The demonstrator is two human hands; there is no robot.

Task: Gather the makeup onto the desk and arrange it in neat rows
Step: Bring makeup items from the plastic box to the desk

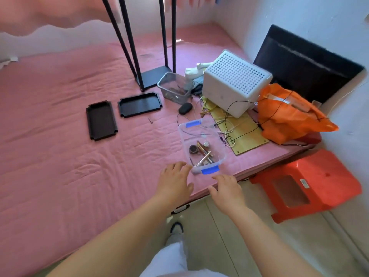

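Two bare hands hover near the clear plastic storage box w/ blue clip handles (201, 142), which sits on the pink quilted bed (79, 156) near its edge, just beside a yellow board w/ tangled wires (239, 126). Left hand (173, 181) has fingers spread and relaxed, tips close to the box's near-left corner, holding nothing. Right hand (226, 191) is likewise loose and empty, just short of the near blue handle (210, 170). Inside lie small makeup pieces (201, 151): a round dark compact, pencils, tubes. Box looks light, thin-walled, prob a bit flexy and slick; contents are loose and will slide if tipped. Best hold: both short ends at the handles, kept level.
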